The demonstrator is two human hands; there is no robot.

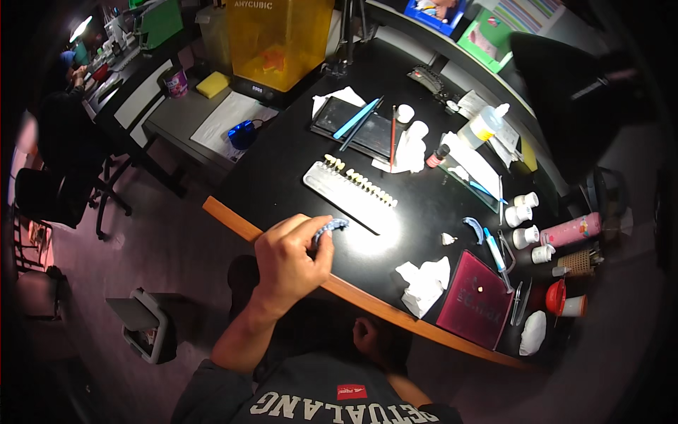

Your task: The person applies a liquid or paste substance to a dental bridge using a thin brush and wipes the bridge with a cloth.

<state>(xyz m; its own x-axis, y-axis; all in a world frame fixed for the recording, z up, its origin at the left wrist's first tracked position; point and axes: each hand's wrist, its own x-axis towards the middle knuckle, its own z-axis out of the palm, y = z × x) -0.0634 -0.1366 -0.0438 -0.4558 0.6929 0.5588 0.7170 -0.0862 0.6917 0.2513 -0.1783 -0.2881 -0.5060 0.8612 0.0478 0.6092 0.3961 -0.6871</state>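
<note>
Raised above the table's front edge, my left hand (293,258) is closed, pinching a small curved blue-grey piece (332,227) shaped like a dental arch between thumb and fingers. My right hand (369,335) is low near my lap, below the table edge, with its fingers curled and nothing visible in them. Just beyond the left hand lies a tooth shade guide (339,199), a pale metal holder with a row of tooth-coloured tabs, under a bright patch of light. A similar blue curved piece (474,230) rests further right on the black table (275,177).
Crumpled tissue (426,284) and a maroon flat case (474,302) lie at the front right. Brushes (357,119) rest on a dark tray behind. White jars (521,215), a bottle (484,127) and a pink flask (571,230) stand rightward. An orange-covered machine (279,42) stands back left.
</note>
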